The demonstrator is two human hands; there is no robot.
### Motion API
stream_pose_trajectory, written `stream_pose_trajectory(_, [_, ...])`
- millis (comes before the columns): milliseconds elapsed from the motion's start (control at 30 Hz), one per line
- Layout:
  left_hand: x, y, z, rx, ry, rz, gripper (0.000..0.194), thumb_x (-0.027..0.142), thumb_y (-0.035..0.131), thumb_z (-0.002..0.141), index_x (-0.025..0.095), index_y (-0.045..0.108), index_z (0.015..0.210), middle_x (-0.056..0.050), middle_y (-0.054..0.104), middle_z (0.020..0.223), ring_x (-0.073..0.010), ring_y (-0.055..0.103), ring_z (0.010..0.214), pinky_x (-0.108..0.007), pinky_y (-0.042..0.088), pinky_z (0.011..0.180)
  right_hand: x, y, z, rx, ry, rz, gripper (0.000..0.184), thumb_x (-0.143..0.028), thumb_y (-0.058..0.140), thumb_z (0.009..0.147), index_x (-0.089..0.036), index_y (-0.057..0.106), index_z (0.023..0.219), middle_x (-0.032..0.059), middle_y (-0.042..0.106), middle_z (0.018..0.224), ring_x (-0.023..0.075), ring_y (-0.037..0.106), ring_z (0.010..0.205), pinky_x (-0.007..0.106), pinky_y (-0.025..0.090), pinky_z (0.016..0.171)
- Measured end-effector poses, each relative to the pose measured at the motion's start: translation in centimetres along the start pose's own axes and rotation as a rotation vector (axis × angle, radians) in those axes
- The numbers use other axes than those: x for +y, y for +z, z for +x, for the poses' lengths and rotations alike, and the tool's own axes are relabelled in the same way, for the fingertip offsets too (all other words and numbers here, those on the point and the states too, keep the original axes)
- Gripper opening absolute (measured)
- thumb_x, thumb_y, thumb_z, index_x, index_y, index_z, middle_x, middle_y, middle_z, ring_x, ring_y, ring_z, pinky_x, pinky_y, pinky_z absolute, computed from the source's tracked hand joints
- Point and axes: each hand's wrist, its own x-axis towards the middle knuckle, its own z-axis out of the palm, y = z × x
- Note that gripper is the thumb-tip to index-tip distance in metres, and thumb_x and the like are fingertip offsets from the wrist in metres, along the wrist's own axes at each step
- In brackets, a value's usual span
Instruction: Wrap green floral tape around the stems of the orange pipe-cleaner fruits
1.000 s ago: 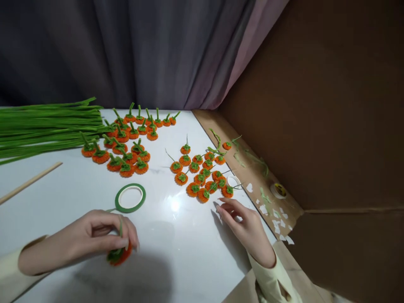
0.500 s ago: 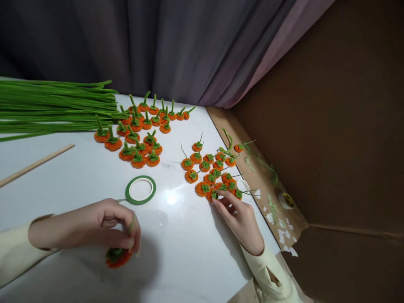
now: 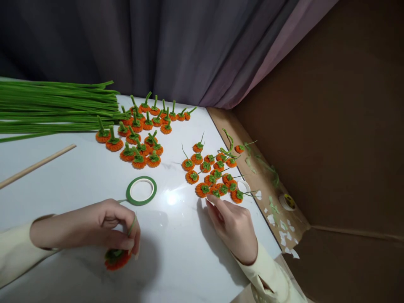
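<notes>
Orange ornament (image 3: 116, 261): pinching with left hand (image 3: 109, 219); curling right hand (image 3: 235, 227) beside clustered ornaments (image 3: 201, 190), with grip unclear; risking scattering them by brushing.

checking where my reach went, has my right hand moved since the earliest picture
Yes: judged against the green tape roll, the right hand has moved left, closer to it.

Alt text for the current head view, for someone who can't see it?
The left hand holds an orange-and-green ornament over a white table, while the right hand is at the edge of a cluster of similar ornaments. Beyond the left hand lie a roll of green tape, a wooden stick, another ornament group and green stems.
</notes>
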Motion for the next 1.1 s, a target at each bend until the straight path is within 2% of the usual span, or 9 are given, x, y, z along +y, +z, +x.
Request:
stream_pose_trajectory(367, [-0.4,0.0,0.0,-0.034,0.004,-0.108,0.022,0.032,0.061,0.083,0.013,0.06,0.073,-0.008,0.067,0.081,-0.0142,0.061,0.064,-0.022,0.049,0.058,0.4,1.6,1.0,0.007,-0.063,-0.261,0.037,-0.015,0.032,0.093,-0.007,0.064,0.109,0.0012,0.058,0.046,0.0106,0.048,0.039,0.028,0.022,0.043])
stream_pose_trajectory(500, [-0.1,0.1,0.0,-0.016,-0.008,-0.094,0.024,0.034,0.062,0.082,0.013,0.06,0.072,-0.008,0.067,0.08,-0.0141,0.061,0.063,-0.022,0.048,0.057,0.1,0.1,0.5,-0.034,-0.097,-0.115,0.034,-0.018,0.035,0.093,-0.011,0.062,0.112,0.0004,0.058,0.049,0.0098,0.048,0.041,0.024,0.027,0.044])
stream_pose_trajectory(567, [0.0,0.1,0.0,-0.005,-0.007,-0.066,0.026,0.036,0.063,0.081,0.013,0.06,0.071,-0.008,0.068,0.08,-0.0152,0.061,0.066,-0.022,0.048,0.058,0.4,-1.3,-0.3,-0.065,-0.017,0.021,0.029,-0.024,0.041,0.092,-0.013,0.066,0.102,0.0003,0.059,0.051,0.009,0.049,0.041,0.022,0.032,0.046])
stream_pose_trajectory(667, [0.1,0.0,0.0,-0.001,0.002,-0.022,0.026,0.037,0.064,0.08,0.013,0.062,0.07,-0.008,0.069,0.08,-0.0168,0.06,0.068,-0.022,0.048,0.06,2.1,-3.1,-2.0,-0.056,0.25,0.056,0.034,-0.039,0.044,0.091,-0.017,0.066,0.078,-0.0004,0.057,0.049,0.0086,0.049,0.039,0.02,0.034,0.043])
stream_pose_trajectory(733, [0.1,0.0,0.0,-0.003,0.019,-0.002,0.023,0.036,0.065,0.079,0.015,0.065,0.072,-0.007,0.069,0.08,-0.0179,0.06,0.07,-0.023,0.047,0.061,3.9,-3.5,-3.0,0.018,0.421,-0.024,0.036,-0.047,0.047,0.087,-0.018,0.065,0.078,0.0008,0.059,0.052,0.0105,0.051,0.041,0.021,0.035,0.043])
stream_pose_trajectory(800, [0.1,-0.1,0.1,-0.005,0.036,0.015,0.02,0.036,0.065,0.079,0.017,0.066,0.073,-0.005,0.07,0.08,-0.0193,0.061,0.072,-0.024,0.047,0.064,5.5,-3.3,-3.7,0.108,0.55,-0.019,0.037,-0.05,0.051,0.084,-0.017,0.064,0.092,0.0034,0.064,0.062,0.0123,0.054,0.047,0.022,0.039,0.045])
stream_pose_trajectory(933, [-0.1,-0.1,0.1,-0.012,0.043,0.025,0.02,0.034,0.067,0.077,0.017,0.062,0.069,-0.005,0.07,0.082,-0.0203,0.062,0.076,-0.026,0.047,0.069,7.3,-2.1,-3.8,0.108,0.642,0.224,0.046,-0.051,0.055,0.08,-0.014,0.06,0.108,0.008,0.067,0.077,0.016,0.06,0.06,0.024,0.046,0.051])
stream_pose_trajectory(1033, [-0.4,-0.1,0.1,0.015,0.063,-0.039,0.03,0.032,0.071,0.073,0.016,0.049,0.06,-0.005,0.07,0.08,-0.0188,0.062,0.074,-0.025,0.047,0.067,8.1,-2.1,-3.3,0.061,0.662,0.364,0.044,-0.049,0.057,0.079,-0.014,0.062,0.104,0.0089,0.067,0.082,0.0169,0.061,0.065,0.024,0.048,0.053])
stream_pose_trajectory(1100, [-0.5,0.0,0.1,0.027,0.061,-0.069,0.035,0.032,0.073,0.071,0.017,0.044,0.059,-0.005,0.07,0.078,-0.0182,0.062,0.072,-0.025,0.047,0.066,9.1,-2.7,-2.8,0.094,0.688,0.384,0.043,-0.049,0.06,0.076,-0.014,0.065,0.1,0.0089,0.067,0.08,0.0175,0.062,0.066,0.025,0.049,0.054])
